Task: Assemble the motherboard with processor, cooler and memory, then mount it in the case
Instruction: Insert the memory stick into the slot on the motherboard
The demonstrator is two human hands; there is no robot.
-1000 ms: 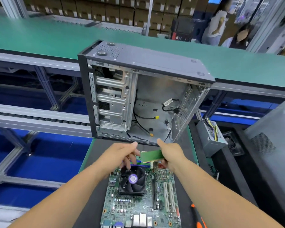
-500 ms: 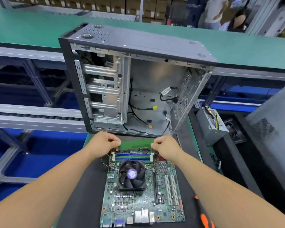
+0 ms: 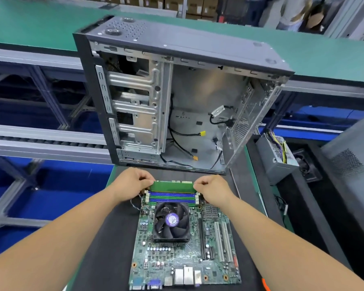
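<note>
Memory stick [image 3: 172, 186], a thin green strip, lies with its long axis running left to right, parallel to the blue and green slots [image 3: 172, 197] just below it at the far edge of the board [image 3: 177, 253]. It sits between the two hands, equally near each. The left hand [image 3: 132, 183] pinches its left end with curled fingers; the right hand [image 3: 212, 190] pinches the right end the same way. Whether its lower edge already touches a slot cannot be told. My guess: it wants a straight press down, even at both ends. Nearer the person, the black finned cooler [image 3: 171, 221] with its fan is mounted on the board. Beyond stands the bare-metal case [image 3: 198, 97], open-sided, with loose cables inside.
</note>
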